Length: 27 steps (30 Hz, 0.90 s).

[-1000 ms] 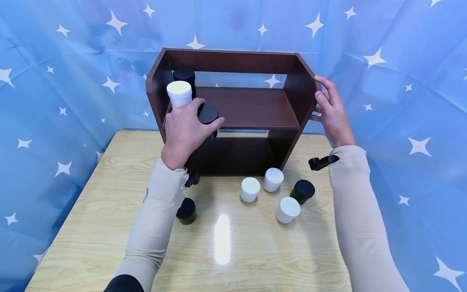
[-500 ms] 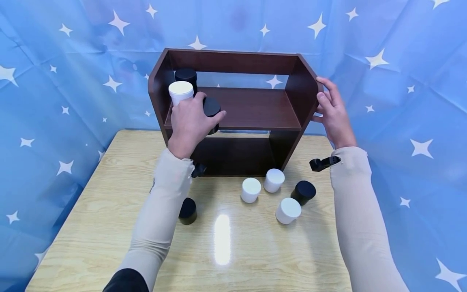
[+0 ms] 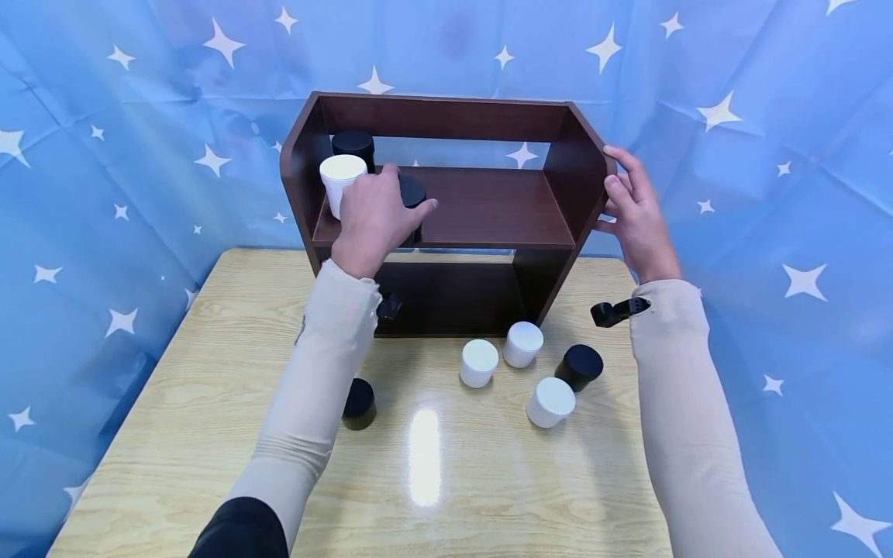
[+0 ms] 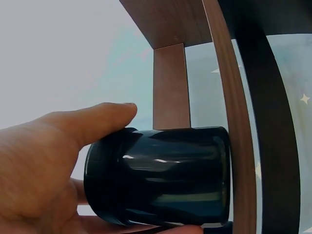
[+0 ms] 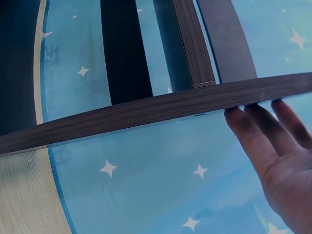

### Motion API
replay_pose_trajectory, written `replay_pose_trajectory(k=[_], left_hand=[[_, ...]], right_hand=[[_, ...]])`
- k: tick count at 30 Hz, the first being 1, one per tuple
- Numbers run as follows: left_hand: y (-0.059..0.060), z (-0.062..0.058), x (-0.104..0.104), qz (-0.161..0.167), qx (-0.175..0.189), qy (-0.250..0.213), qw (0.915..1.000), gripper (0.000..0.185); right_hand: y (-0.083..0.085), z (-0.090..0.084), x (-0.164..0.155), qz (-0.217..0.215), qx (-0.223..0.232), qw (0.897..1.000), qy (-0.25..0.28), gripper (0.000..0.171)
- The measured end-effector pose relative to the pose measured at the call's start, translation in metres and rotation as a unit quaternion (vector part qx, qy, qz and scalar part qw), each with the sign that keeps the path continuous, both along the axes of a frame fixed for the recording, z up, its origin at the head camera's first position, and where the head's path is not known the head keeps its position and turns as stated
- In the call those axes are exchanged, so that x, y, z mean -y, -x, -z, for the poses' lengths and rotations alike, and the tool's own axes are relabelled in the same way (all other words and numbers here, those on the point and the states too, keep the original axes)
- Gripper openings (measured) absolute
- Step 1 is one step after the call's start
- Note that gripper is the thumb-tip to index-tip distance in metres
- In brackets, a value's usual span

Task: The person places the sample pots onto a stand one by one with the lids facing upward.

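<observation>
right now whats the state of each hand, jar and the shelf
left hand: grips black jar over the shelf board
right hand: fingers straight, against shelf unit side
white jar: upright on shelf
table jars: upright, lids on

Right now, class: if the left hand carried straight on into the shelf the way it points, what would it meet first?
The left hand, gripping a black jar, points toward the shelf's open back. No jar stands ahead; the white jar and another black jar sit leftward. The way looks free up to the blue backdrop, though depth is unclear.
</observation>
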<state>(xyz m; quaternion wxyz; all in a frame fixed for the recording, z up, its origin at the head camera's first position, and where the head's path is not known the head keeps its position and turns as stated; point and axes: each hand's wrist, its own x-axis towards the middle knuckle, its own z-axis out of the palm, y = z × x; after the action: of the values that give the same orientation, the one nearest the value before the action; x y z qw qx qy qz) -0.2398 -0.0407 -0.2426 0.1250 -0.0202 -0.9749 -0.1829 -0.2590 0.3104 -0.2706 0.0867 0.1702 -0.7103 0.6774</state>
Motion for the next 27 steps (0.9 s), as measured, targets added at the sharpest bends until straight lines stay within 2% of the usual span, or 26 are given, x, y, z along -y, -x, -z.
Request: replay_pose_trajectory(k=[8,20,27], left_hand=[[0.012,-0.007,-0.009,-0.002,0.036,0.012,0.9993,0.074],[0.032,-0.009,-0.018,-0.001,0.037,0.041,0.9984,0.074],[0.038,-0.009,-0.021,-0.011,0.048,0.048,0.9977,0.074]], right_hand=[[0.001,0.001,-0.001,-0.006,-0.009,1.000,0.009,0.047],[0.002,0.000,-0.002,-0.003,-0.007,1.000,0.005,0.047],[0.002,0.001,-0.002,-0.010,-0.003,1.000,0.011,0.048]])
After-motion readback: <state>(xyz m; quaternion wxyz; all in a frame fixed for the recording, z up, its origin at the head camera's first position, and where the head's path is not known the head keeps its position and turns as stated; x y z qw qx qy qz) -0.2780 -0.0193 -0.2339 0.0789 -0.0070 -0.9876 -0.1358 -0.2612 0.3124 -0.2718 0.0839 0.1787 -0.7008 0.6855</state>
